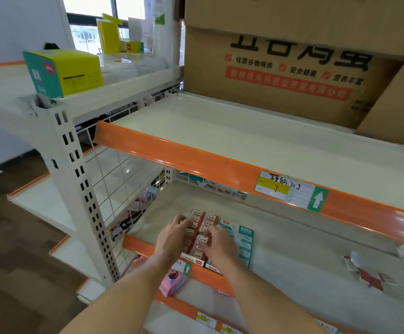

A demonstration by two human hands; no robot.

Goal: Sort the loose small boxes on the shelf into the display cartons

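Both hands work over a carton (197,233) of small red-and-white boxes that sits at the near edge of the middle shelf (292,239), left of centre. The left hand (172,237) lies on the carton's left side, fingers curled over the tops of the packed boxes (207,219); whether it pinches one of them cannot be told, since the fingertips are hidden among the rows. The right hand (217,247) pinches one small box (202,239) between thumb and fingers, holding it just above the near rows, about level with the box tops. The far rows of the carton are full and stand upright.

Touching the carton's right side lies a teal-and-white pack (243,239), flat on the shelf. Well to the right, near the shelf's right end, a flattened carton (367,273) in red and white lies opened out.

The shelf above (244,141) has an orange front strip bearing a price tag (290,190) with a green arrow. At its far side stands a big brown cardboard box (292,75) with printed characters. On the top-left shelf sits a yellow-and-teal box (63,71). Below the hands, a pink pack (172,282) rests on the lower shelf near the left upright.
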